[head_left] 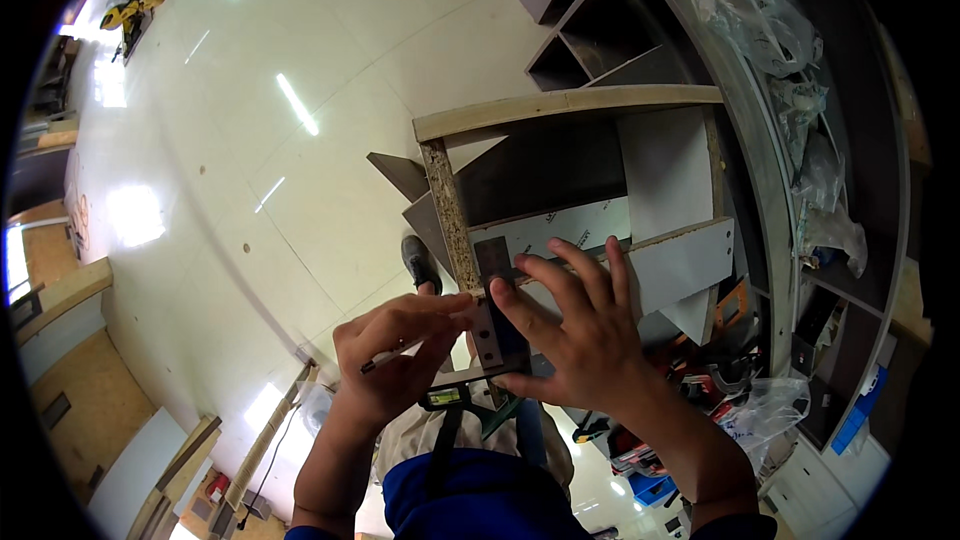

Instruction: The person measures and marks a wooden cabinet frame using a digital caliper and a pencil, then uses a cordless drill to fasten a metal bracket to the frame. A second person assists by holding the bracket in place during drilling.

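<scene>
My left hand [385, 350] is closed around a slim pen [388, 356], its fingertips at the left edge of a narrow light strip with holes [486, 335]. A dark flat bar [492, 258] lies beside that strip, across the end of a white board [685, 258]. My right hand [580, 335] is spread open, with fingertips on the bar and the board and the thumb lower down by the bar's near end. Beyond the hands stands an open cabinet frame [570, 100] with raw chipboard edges. The pen's tip is hidden by my fingers.
A small level vial [444, 396] shows at my waist. Grey cabinet boxes [610, 25] stand at the far right, with clear plastic sheeting [760, 10] on the shelving. Red tools [700, 390] sit right of my right arm. Boards [65, 300] line the left.
</scene>
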Demonstrator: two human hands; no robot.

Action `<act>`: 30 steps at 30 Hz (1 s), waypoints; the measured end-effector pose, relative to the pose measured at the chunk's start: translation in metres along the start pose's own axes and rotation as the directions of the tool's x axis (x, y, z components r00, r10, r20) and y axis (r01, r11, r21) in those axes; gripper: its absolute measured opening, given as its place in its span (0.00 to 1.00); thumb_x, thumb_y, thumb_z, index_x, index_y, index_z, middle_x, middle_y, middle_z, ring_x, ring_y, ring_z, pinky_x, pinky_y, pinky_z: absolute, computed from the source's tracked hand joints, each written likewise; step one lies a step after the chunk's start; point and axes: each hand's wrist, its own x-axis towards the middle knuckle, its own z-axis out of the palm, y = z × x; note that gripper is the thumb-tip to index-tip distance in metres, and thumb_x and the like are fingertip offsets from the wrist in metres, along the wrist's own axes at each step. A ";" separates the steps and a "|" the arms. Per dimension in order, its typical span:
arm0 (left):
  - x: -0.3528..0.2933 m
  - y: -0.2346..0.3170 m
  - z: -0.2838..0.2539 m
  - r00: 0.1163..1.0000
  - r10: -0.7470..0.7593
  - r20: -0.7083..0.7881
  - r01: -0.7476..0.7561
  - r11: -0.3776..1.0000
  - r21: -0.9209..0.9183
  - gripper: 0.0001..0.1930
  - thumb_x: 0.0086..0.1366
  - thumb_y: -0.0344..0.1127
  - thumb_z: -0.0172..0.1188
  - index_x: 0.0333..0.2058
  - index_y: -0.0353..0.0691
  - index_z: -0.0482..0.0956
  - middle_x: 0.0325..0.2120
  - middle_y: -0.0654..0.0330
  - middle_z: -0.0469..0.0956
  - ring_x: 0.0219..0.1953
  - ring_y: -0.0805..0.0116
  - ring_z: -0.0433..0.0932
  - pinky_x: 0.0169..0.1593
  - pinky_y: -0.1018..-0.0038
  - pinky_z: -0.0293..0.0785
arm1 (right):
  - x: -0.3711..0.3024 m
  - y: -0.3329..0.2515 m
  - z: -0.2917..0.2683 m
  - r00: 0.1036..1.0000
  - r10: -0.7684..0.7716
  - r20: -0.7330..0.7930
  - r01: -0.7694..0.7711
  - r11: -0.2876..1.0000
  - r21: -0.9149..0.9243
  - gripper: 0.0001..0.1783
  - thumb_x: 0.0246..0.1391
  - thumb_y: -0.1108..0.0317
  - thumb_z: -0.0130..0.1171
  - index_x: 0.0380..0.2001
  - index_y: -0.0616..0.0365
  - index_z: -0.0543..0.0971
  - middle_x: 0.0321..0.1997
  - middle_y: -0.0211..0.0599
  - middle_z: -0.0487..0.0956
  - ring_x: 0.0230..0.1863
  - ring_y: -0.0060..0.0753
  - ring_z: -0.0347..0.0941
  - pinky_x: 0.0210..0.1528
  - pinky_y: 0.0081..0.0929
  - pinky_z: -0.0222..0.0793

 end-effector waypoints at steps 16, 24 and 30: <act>0.007 -0.003 -0.006 0.990 0.109 0.087 -0.115 0.991 0.064 0.10 0.61 0.13 0.66 0.36 0.31 0.75 0.38 0.42 0.87 0.36 0.57 0.90 0.38 0.67 0.88 | 0.000 0.000 0.000 1.000 -0.008 -0.012 0.008 1.000 0.016 0.61 0.33 0.40 0.80 0.74 0.34 0.66 0.66 0.40 0.69 0.73 0.52 0.58 0.76 0.75 0.39; -0.016 0.010 -0.006 0.957 -0.081 0.279 0.109 0.990 -0.086 0.11 0.58 0.15 0.70 0.37 0.37 0.82 0.41 0.56 0.88 0.41 0.60 0.89 0.61 0.61 0.74 | 0.001 -0.001 0.000 1.000 -0.008 -0.018 0.008 1.000 0.019 0.61 0.32 0.40 0.81 0.73 0.34 0.67 0.66 0.39 0.69 0.73 0.52 0.58 0.76 0.75 0.39; 0.004 0.015 -0.007 0.979 -0.069 0.194 0.061 0.997 0.046 0.11 0.57 0.16 0.72 0.33 0.36 0.79 0.37 0.50 0.89 0.39 0.62 0.89 0.40 0.71 0.86 | 0.001 -0.001 0.000 1.000 -0.006 -0.021 0.006 1.000 0.022 0.60 0.32 0.40 0.81 0.73 0.34 0.68 0.66 0.39 0.69 0.73 0.51 0.58 0.76 0.75 0.39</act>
